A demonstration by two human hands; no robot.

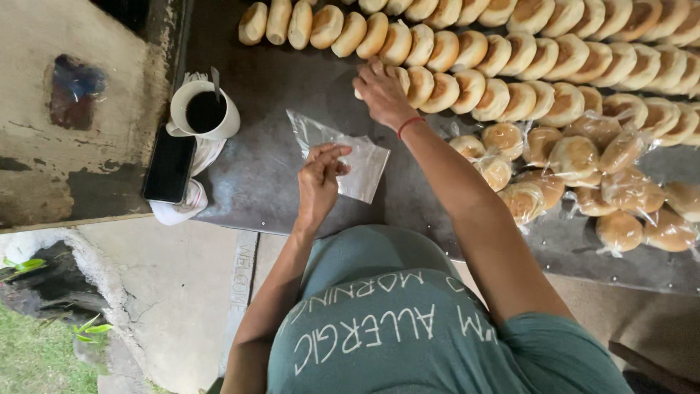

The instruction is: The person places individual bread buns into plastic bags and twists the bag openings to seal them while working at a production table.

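**Buns and a clear bag, one hand on each**

Buns (467, 55) lie in long overlapping rows across the far side of the dark table (255, 175), and the person's right hand (383, 91) is stretched out to the near row. Its fingers (373, 73) are curled down over the end bun (399, 76) of that row, touching it; how firmly they grip it I cannot tell, since the back of the hand hides the fingertips.

The left hand (319, 179) is nearer the body, its fingers (332, 152) pinched together on the near edge of a clear plastic bag (350, 157). The bag lies flat on the table, stretching away from those fingers towards the right hand, and stops just short of the row of buns.

A red band (410, 124) circles the right wrist. Out to the right of that forearm, well away from either set of fingers, sits a heap of bagged buns (576, 179), each bundle wrapped in clear plastic and piled loosely against the next.

Off to the left of the left fingers, near the table's edge, stands a white mug (204, 109) of dark drink with a spoon handle sticking up from it. Just beside the mug, on a white cloth (182, 208), lies a black phone (169, 166), screen dark
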